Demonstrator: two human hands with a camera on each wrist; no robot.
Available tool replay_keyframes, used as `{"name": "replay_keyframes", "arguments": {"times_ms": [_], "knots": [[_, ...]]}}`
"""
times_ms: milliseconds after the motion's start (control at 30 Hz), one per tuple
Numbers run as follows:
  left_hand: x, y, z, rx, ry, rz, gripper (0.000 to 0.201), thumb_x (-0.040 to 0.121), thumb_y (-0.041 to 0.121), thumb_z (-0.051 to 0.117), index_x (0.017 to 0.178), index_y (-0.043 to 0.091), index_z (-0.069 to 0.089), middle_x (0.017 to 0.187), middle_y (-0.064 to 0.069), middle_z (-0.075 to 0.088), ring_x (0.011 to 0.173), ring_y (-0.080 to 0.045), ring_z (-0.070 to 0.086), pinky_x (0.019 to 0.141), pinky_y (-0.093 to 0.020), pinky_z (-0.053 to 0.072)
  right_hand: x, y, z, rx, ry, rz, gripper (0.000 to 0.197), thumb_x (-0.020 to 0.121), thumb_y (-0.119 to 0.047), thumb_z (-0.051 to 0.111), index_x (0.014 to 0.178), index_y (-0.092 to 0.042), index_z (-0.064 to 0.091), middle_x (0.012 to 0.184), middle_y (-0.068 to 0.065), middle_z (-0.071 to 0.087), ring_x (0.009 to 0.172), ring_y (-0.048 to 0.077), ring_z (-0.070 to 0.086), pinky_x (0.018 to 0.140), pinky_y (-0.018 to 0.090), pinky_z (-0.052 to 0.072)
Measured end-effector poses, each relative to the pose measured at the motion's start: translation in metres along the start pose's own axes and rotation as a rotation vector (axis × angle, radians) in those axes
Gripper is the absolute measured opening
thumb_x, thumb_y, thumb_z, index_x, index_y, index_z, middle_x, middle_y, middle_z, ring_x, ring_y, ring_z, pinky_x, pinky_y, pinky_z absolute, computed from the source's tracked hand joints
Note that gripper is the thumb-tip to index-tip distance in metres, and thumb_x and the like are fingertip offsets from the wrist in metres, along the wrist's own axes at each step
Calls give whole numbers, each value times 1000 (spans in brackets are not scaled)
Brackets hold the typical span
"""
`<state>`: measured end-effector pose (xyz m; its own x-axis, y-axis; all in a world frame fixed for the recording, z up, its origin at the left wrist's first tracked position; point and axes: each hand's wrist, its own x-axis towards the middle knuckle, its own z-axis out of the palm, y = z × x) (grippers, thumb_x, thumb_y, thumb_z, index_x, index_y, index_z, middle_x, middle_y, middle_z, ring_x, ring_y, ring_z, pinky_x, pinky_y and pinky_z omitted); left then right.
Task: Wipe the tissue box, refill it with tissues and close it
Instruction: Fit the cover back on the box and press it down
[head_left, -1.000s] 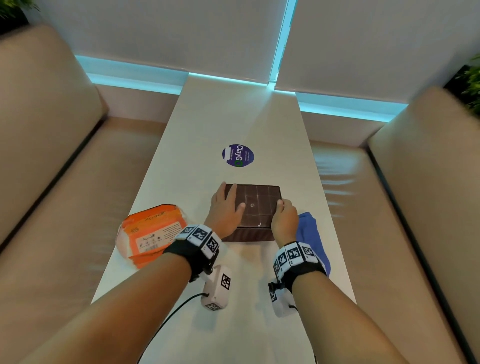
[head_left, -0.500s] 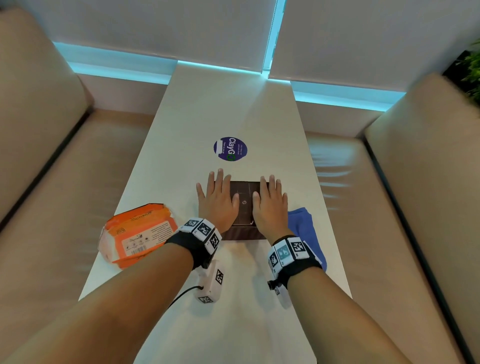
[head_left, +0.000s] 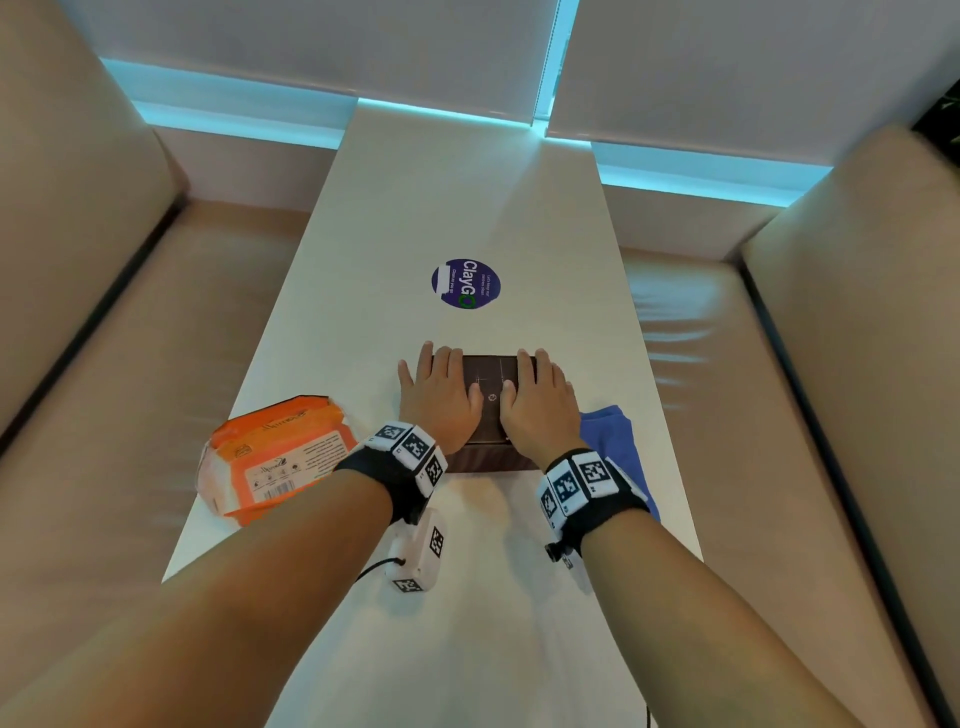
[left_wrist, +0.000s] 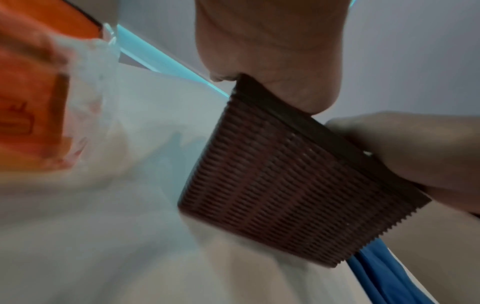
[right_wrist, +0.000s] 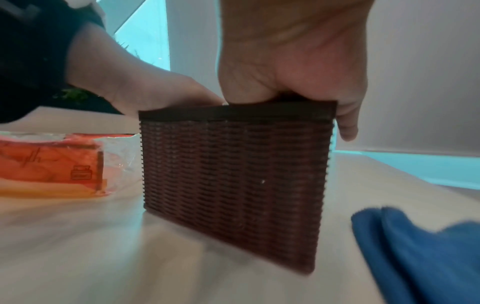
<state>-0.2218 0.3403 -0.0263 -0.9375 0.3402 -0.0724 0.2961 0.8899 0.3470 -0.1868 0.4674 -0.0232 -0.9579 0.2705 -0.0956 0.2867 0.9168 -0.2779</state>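
Note:
The dark brown woven tissue box (head_left: 490, 410) (left_wrist: 280, 195) (right_wrist: 233, 181) stands on the white table (head_left: 467, 208), its flat lid closed on top. My left hand (head_left: 439, 397) (left_wrist: 270, 51) lies flat on the left half of the lid, fingers straight. My right hand (head_left: 537, 400) (right_wrist: 291, 61) lies flat on the right half, fingers reaching the far edge. An orange tissue pack (head_left: 275, 460) (left_wrist: 31, 82) (right_wrist: 52, 164) lies left of the box, its wrapper torn open. A blue cloth (head_left: 618, 452) (right_wrist: 420, 255) (left_wrist: 384, 275) lies bunched right of the box.
A round purple sticker (head_left: 466, 283) is on the table beyond the box. Beige sofa seats (head_left: 156, 364) run along both long sides of the narrow table. White blinds (head_left: 363, 47) hang at the far end.
My hands went from gripping the box's sides to lying flat on the lid, then slid slightly apart. The box shifted a little away from me.

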Motion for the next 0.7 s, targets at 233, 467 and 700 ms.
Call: {"name": "replay_keyframes", "arguments": {"times_ms": [233, 467, 700], "knots": [[3, 11, 2, -22, 18, -70, 49, 100, 34, 25, 145, 13, 27, 156, -6, 25, 149, -25, 5, 114, -60, 10, -9, -11, 5, 29, 90, 37, 58, 99, -44, 28, 150, -16, 22, 160, 10, 15, 149, 26, 8, 120, 48, 8], [8, 3, 4, -78, 59, 23, 49, 98, 36, 35, 142, 15, 35, 151, -5, 35, 146, -26, 14, 111, -52, 28, 2, -7, -1, -36, -12, -41, 55, 98, -39, 30, 146, -14, 26, 153, 14, 27, 144, 29, 18, 115, 48, 22], [9, 0, 2, -352, 20, -282, 59, 95, 50, 38, 144, 18, 28, 141, -16, 41, 116, -38, 54, 92, -43, 45, 3, 1, -5, 255, 16, 229, 55, 99, -42, 30, 149, -21, 23, 154, 17, 25, 140, 34, 29, 112, 46, 29]]}}
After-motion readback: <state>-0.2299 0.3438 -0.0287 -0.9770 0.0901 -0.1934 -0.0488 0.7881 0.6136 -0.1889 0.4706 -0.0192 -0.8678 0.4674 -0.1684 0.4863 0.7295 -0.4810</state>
